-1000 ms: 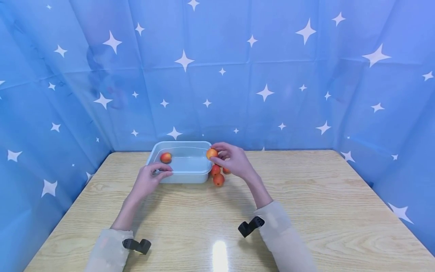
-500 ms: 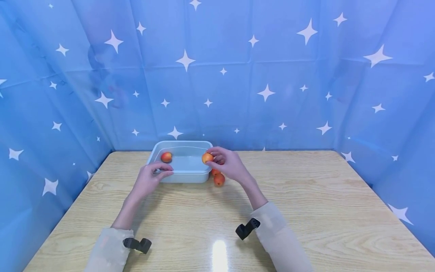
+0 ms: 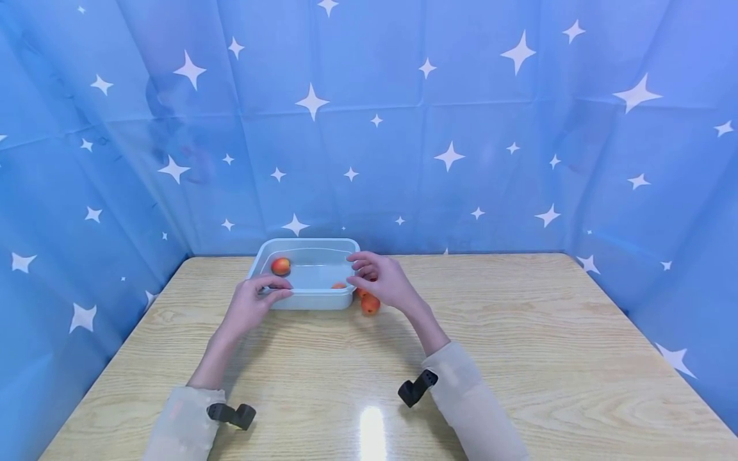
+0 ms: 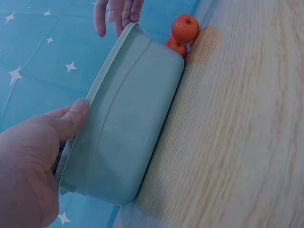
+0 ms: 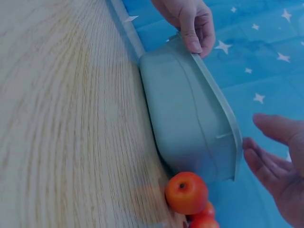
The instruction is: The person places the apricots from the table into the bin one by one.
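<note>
A pale blue-green plastic box (image 3: pixel 311 300) stands open-topped near the back of the table. My left hand (image 3: pixel 256 299) pinches its front rim between thumb and fingers; the left wrist view shows the thumb (image 4: pixel 78 111) on the outer side. Over the box's right end hangs my right hand (image 3: pixel 383 280), its thumb and fingers spread with nothing between them. Inside the box, a red-yellow apple (image 3: pixel 280 266) lies at the left, and another apple (image 3: pixel 338 285) shows just its top behind the front wall. Outside the right end sit several small red-orange apples (image 5: pixel 186 193), partly hidden by my right hand in the head view.
The wooden table (image 3: pixel 346 358) reaches back to a blue curtain (image 3: pixel 392 192) with white stars, which also runs along both sides. The box stands close to that back curtain. Each sleeve carries a black wrist camera (image 3: pixel 418 387).
My right hand has moved slightly left over the box and let go of the apple it held. That apple now lies inside, at the front right. My left hand stays on the rim.
</note>
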A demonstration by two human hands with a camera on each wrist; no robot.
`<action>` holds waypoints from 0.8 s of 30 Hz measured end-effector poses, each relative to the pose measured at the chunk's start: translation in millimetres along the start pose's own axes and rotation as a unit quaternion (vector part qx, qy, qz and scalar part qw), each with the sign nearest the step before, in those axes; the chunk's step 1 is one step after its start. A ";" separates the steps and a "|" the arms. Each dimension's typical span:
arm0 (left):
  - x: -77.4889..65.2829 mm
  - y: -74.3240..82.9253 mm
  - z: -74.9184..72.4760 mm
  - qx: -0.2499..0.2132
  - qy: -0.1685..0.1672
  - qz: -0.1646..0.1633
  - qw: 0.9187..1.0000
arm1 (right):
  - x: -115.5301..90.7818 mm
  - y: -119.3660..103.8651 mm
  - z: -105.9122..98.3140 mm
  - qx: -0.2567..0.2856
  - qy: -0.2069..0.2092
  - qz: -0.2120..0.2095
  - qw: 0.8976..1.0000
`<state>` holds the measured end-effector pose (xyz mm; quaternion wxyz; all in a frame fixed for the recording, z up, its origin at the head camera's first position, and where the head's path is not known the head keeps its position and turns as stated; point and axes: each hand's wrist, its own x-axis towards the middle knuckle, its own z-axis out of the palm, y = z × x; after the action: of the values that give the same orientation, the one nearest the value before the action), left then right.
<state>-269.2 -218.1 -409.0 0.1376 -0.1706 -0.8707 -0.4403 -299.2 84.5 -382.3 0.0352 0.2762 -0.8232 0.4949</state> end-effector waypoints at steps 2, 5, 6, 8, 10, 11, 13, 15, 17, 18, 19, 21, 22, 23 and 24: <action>0.1 -0.2 0.1 -0.001 0.000 0.001 1.000 | -0.2 0.1 -0.7 -0.001 -0.003 -0.001 1.000; 0.0 -0.1 0.2 0.000 -0.001 0.002 1.000 | -0.4 0.6 -2.2 0.001 -0.008 -0.001 1.000; 0.0 -0.1 0.2 0.000 -0.001 0.002 1.000 | -0.4 0.8 -2.8 0.001 -0.010 -0.002 1.000; 0.0 -0.1 0.1 0.000 0.000 0.003 1.000 | -0.5 0.8 -4.2 0.000 -0.012 -0.004 1.000; -0.1 -0.1 -0.1 -0.001 0.001 0.002 1.000 | -0.6 1.0 -5.8 -0.003 -0.011 -0.007 1.000; -0.2 0.0 -0.2 0.000 0.001 0.000 1.000 | -0.8 1.3 -6.6 -0.005 -0.011 -0.008 1.000; -0.5 0.2 -0.4 0.000 0.001 -0.003 1.000 | -1.2 2.0 -8.2 -0.009 -0.008 -0.010 1.000; -0.7 0.3 -0.4 0.003 0.001 -0.007 1.000 | -1.5 2.9 -9.7 -0.010 -0.006 -0.011 1.000; -0.9 0.5 -0.4 0.005 0.001 -0.010 1.000 | -1.8 3.2 -10.9 -0.011 -0.002 -0.013 1.000; -0.8 0.6 -0.3 0.004 0.001 -0.010 1.000 | -2.2 2.9 -11.5 -0.010 -0.001 -0.014 1.000; -0.7 0.5 -0.2 0.003 0.002 -0.010 1.000 | -2.6 2.8 -12.1 -0.009 0.000 -0.015 1.000; -0.5 0.2 0.1 0.000 0.001 -0.009 1.000 | -3.2 2.5 -13.2 -0.009 0.002 -0.017 1.000; -0.5 0.1 0.2 -0.003 0.001 -0.009 1.000 | -3.3 2.7 -13.7 -0.010 0.004 -0.018 1.000; -0.5 -0.1 0.1 -0.003 0.001 -0.008 1.000 | -3.3 3.5 -14.1 -0.010 0.005 -0.020 1.000; -0.4 -0.2 -0.1 -0.004 0.001 -0.007 1.000 | -3.4 3.8 -14.8 -0.011 0.006 -0.018 1.000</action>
<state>-268.9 -218.3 -409.2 0.1341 -0.1646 -0.8700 -0.4450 -301.4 99.6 -379.0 0.0520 0.2880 -0.8229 0.4870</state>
